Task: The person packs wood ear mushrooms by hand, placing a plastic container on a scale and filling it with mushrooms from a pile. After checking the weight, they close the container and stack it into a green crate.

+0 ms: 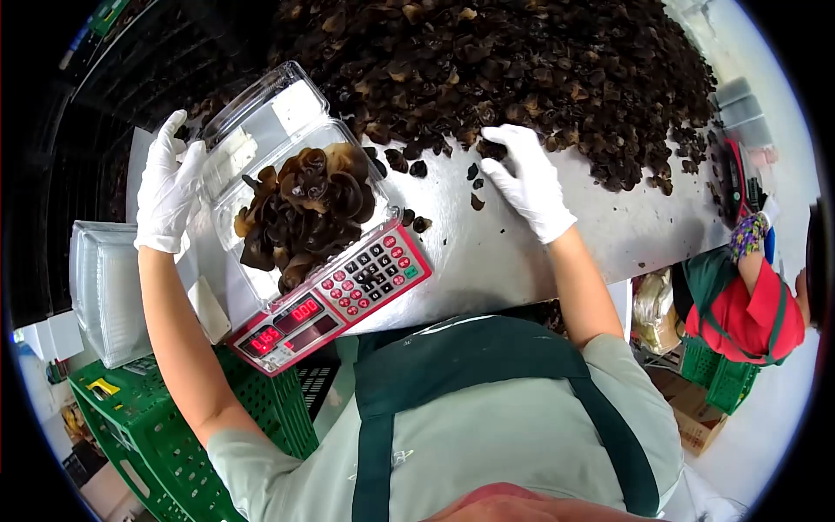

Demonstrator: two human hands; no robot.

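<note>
My left hand [170, 187], in a white glove, is open beside the lid edge of a clear plastic box [228, 213], its index finger stretched out. The box lies with its lid folded back on a red and white digital scale [370, 277] with lit red digits. A heap of brown wood ear mushrooms [304, 204] fills the box. At the near edge of a large pile of wood ears [522, 70], my right hand [529, 183], also gloved, has thumb and index finger closed around a small dark wood ear mushroom [493, 150].
Loose wood ear pieces dot the metal table [487, 261]. Stacked clear boxes [109, 291] stand at the left above a green crate [174, 426]. Another person in a red top [752, 317] is at the right, near a second red scale [738, 178].
</note>
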